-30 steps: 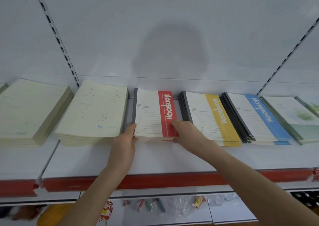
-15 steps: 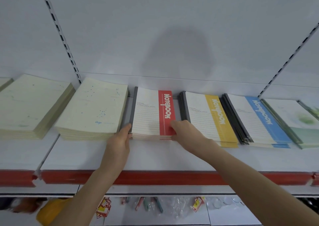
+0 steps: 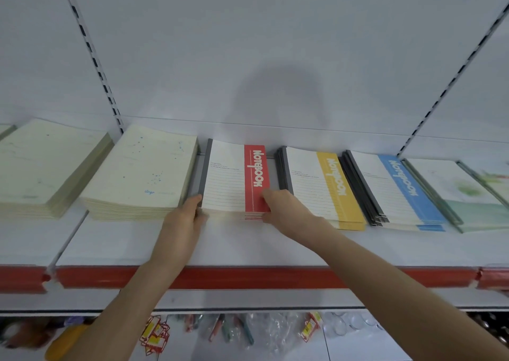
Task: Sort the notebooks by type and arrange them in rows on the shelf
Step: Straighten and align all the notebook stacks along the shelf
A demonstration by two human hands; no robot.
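Observation:
A stack of red-banded notebooks lies on the white shelf, between a cream stack with blue dots and a yellow-banded stack. My left hand grips the red stack's front left corner, thumb at the grey spine. My right hand holds the front right corner, fingers on the red band. Further right sit a blue-banded stack and a pale green stack. Another cream stack lies at far left.
Slotted uprights run up the white back panel. A red price strip edges the shelf front. Below it hang packets of pens and small items. Bare shelf runs in front of the stacks.
The red stack has slid a little deeper onto the shelf with both hands on its front corners. The left hand shifted from the top edge to the left corner.

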